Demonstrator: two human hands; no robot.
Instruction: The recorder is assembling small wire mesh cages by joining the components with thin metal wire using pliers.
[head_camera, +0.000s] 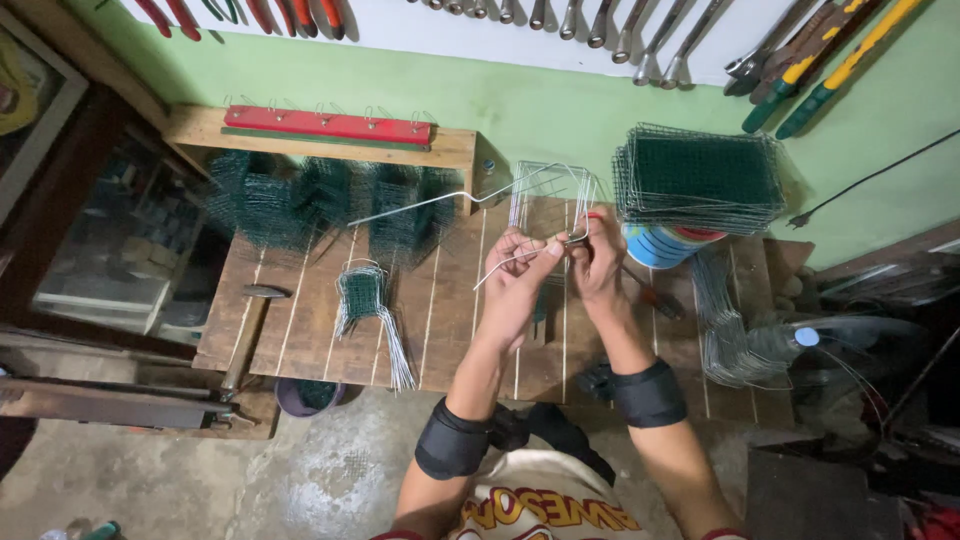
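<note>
My left hand (518, 275) pinches a bent piece of silver wire (440, 203) that stretches up and left over the wooden workbench (300, 330). My right hand (597, 262) grips pliers, whose jaws (575, 238) meet the wire between my two hands. Just behind my hands stands a small group of bent wire frames (548, 185). Both wrists wear black bands.
Folded green mesh pieces (300, 200) fill the bench's back left. A small mesh piece with wire legs (365, 300) lies in the middle, a hammer (248, 330) at the left. A stack of flat mesh panels (700, 178) rests on a can at right. Tools hang on the wall.
</note>
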